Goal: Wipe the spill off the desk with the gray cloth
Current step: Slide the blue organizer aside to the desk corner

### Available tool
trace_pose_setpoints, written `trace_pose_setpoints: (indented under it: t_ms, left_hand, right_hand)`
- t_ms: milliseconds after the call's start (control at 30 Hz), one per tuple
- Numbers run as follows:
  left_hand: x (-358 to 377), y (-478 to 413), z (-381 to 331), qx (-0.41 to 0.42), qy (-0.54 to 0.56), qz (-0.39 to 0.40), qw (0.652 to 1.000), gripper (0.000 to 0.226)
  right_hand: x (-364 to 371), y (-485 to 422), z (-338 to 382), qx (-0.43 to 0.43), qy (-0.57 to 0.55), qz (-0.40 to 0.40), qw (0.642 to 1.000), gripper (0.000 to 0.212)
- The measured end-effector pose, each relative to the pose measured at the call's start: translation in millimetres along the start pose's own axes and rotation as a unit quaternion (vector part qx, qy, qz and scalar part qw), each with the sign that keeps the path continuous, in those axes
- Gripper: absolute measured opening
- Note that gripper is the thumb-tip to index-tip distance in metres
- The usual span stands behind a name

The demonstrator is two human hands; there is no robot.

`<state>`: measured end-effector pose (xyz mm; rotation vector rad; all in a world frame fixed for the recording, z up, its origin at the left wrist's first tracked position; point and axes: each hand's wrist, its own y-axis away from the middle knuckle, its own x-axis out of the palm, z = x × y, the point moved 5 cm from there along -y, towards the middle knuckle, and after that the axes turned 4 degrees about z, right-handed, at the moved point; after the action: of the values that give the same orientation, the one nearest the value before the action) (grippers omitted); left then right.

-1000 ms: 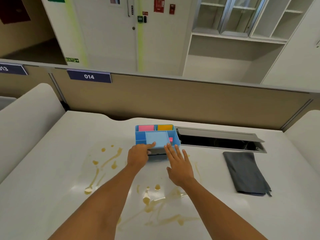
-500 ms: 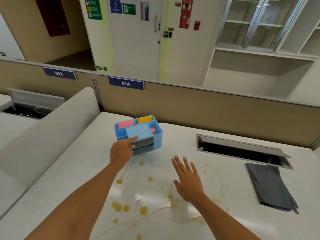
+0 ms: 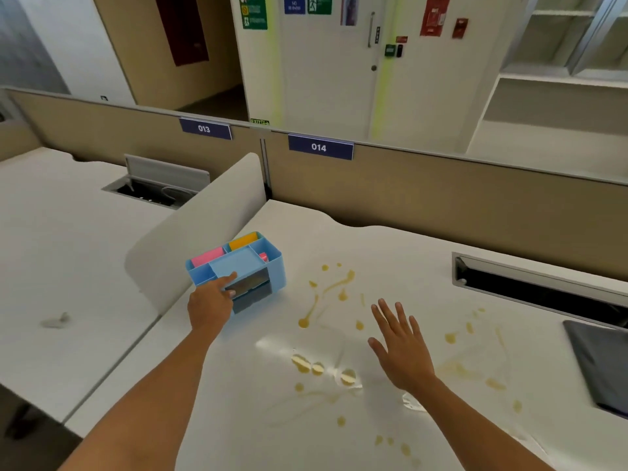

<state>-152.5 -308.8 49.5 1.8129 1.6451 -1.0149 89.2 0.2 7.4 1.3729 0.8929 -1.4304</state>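
A yellowish-brown spill (image 3: 327, 293) lies in streaks and drops across the middle of the white desk (image 3: 373, 243). The gray cloth (image 3: 602, 365) lies flat at the desk's right side, cut off by the frame edge and touched by neither hand. My left hand (image 3: 210, 305) grips the front edge of a blue desk organizer (image 3: 238, 263) at the desk's left, beside the spill. My right hand (image 3: 399, 348) hovers flat over the spill with its fingers spread and nothing in it.
A white rounded divider (image 3: 190, 239) stands just left of the organizer. An open cable slot (image 3: 543, 290) runs along the back right of the desk. A tan partition (image 3: 441, 192) closes the far side. A neighbouring desk (image 3: 68, 266) lies to the left.
The blue organizer has moved left with my left hand, off the spill area toward the divider. My right hand has come off it and now hangs open over the spill.
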Motion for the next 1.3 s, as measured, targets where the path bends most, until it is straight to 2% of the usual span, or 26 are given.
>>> trace_pose_setpoints:
  t_ms: [167,500,700,833,967,1200,1300]
  left_hand:
    - [-4.8,15.2,23.5,-0.029,0.012,-0.009,0.999,0.038]
    - [1.5,37.6,34.0,-0.014,0.012,0.005,1.000,0.041]
    - [2.2,45.1,38.4,0.000,-0.024,0.024,0.999,0.039]
    - [1.6,54.8,31.4,-0.038,-0.108,-0.035,0.993,0.049]
    - [11.3,69.3,-10.9,0.048,-0.106,-0.066,0.991,0.061]
    - [61.1,88.6,-82.5,0.167,-0.085,0.058,0.981,0.064]
    - [92.7,98.2,-106.4,0.218,-0.048,0.150,0.963,0.070]
  right_hand:
    - [13.5,9.2,20.2,-0.013,-0.015,0.012,1.000,0.062]
    - [19.8,30.7,27.0,-0.004,-0.011,0.018,1.000,0.062]
    - [14.8,41.0,20.9,0.017,-0.026,0.008,0.999,0.061]
    - [13.9,51.3,13.5,0.035,-0.042,0.000,0.999,0.060]
    - [15.5,59.7,6.8,0.056,-0.044,-0.004,0.997,0.060]
    - [7.5,68.4,-1.9,0.085,-0.075,-0.027,0.993,0.059]
    - [2.0,71.3,-13.1,0.094,-0.092,-0.034,0.991,0.059]
